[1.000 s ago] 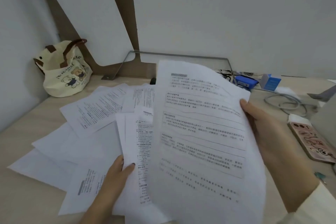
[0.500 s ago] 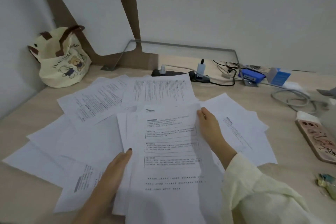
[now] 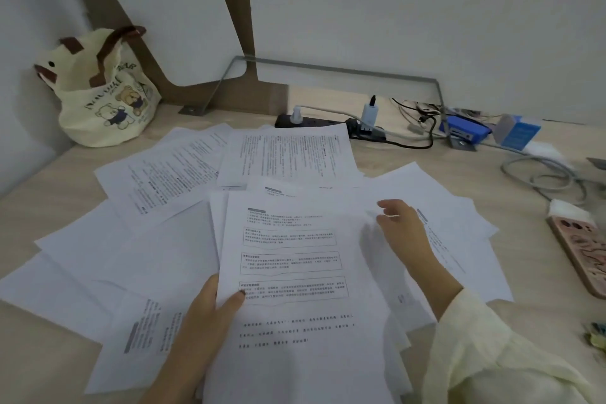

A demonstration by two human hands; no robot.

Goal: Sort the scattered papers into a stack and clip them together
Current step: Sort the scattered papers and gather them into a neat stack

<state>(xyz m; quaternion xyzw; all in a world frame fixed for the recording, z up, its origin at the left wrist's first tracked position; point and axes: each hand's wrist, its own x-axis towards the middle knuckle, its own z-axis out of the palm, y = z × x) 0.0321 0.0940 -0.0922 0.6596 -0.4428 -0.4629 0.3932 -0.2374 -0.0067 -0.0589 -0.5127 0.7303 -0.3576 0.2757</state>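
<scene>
White printed sheets [image 3: 170, 174] lie fanned and overlapping across the pale wood-grain worktop [image 3: 49, 180], most of them in front of the person and some reaching toward the back wall. The left hand [image 3: 210, 315] grips the lower left edge of a small gathered pile of pages [image 3: 214, 233] near the front, with its thumb pressed on the top sheet [image 3: 295, 259], which bears boxed blocks of text. The right hand [image 3: 401, 226], in a pale yellow sleeve [image 3: 475, 354], sits at that sheet's upper right corner with its fingers loosely bent; whether they pinch the paper cannot be told. A cream fabric tote bag with printed bears and brown handles [image 3: 105, 102] leans in the back left corner. A black power strip [image 3: 311, 121] lies along the back edge, and a phone in a pink patterned case [image 3: 583, 249] rests at the right.
</scene>
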